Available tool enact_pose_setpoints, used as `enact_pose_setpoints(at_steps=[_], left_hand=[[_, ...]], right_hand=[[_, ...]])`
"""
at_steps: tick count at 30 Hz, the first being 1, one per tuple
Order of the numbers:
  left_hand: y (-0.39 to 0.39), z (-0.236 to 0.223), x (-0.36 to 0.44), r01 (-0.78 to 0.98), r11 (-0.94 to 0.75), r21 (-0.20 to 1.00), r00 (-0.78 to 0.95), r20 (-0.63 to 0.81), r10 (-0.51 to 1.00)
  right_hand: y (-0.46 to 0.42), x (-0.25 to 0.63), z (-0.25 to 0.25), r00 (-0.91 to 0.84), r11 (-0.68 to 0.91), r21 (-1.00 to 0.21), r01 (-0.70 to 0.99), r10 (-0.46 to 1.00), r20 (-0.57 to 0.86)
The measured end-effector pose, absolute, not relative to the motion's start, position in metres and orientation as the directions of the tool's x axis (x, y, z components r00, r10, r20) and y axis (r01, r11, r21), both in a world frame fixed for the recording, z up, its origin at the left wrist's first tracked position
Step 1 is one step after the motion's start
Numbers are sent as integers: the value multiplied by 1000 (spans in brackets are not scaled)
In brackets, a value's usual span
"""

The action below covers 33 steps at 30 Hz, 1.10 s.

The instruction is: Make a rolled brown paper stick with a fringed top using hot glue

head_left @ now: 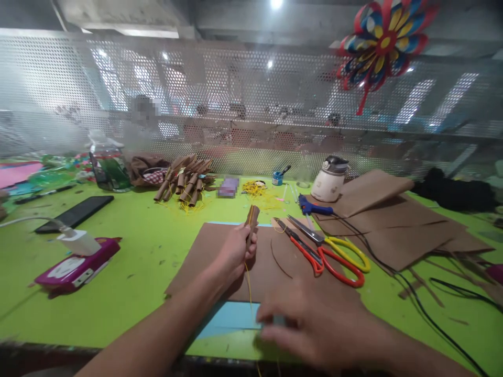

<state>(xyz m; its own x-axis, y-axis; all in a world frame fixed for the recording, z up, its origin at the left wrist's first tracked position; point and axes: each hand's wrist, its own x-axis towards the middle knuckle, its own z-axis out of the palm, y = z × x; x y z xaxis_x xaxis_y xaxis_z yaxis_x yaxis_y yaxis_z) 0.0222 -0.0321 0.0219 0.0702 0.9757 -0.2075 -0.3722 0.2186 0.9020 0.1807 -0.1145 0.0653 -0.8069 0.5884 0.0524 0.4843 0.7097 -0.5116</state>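
My left hand (236, 251) is closed around a rolled brown paper tube (252, 217) above the middle of the table. A yellow string (249, 285) hangs from that hand toward the table's front edge. Blurred by motion, my right hand (302, 322) is low in front, beside the string, its thumb and forefinger apart with nothing visible between them. Below both hands lies a brown paper sheet (192, 262) over a light blue sheet (223, 319). Scissors with red and yellow handles (334, 254) rest on the brown sheet, against a second red-handled cutting tool (302, 246).
Rolled paper tubes (188, 180) are piled at the back, near loose yellow string (257, 188). A blue glue gun (314, 206) with a black cord lies before a white jug (330, 178). Brown paper (401, 230) covers the right; a phone (78, 212) and purple power strip (78, 267) lie left.
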Motion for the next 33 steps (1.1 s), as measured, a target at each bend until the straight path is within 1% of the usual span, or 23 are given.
enact_pose_setpoints(at_steps=[2,4,6,8,9,10,12,15,18,20,23,27,30,33], left_hand=[[-35,22,24,-352,198,915,75,-183,980],[-37,22,26,-337,185,923,92,-163,982],[-39,21,28,-318,171,932,120,-139,983],[-41,19,30,-291,148,945,147,-109,983],[-42,19,31,-274,133,952,157,-92,983],[-43,19,32,-255,119,960,165,-78,983],[-46,21,33,-210,90,973,170,-54,984],[-49,26,33,-163,49,985,162,-22,987],[-51,30,31,-171,40,984,146,-14,989],[-51,31,31,-202,39,979,134,-12,991],[-52,31,31,-256,42,966,129,-9,992],[-53,31,33,-284,67,957,165,-20,986],[-52,34,31,-310,50,949,165,1,986],[-48,39,27,-363,52,930,84,-23,996]], right_hand=[[-99,192,69,-655,637,-583,505,722,222],[-78,201,71,-500,598,-647,473,787,362],[-51,208,73,-430,613,-691,382,780,455],[-21,211,73,-467,663,-685,302,729,501],[-6,212,73,-498,670,-687,282,714,492],[9,211,72,-519,650,-717,254,717,466],[35,208,68,-579,544,-822,169,729,364],[57,203,58,-655,512,-848,138,689,310],[58,201,44,-685,506,-850,147,672,282],[51,204,35,-661,497,-850,174,699,273],[40,210,25,-578,470,-851,233,771,267],[25,213,16,-471,408,-866,291,849,241],[14,206,12,-451,376,-865,332,869,204],[-1,193,13,-462,391,-843,369,864,199]])
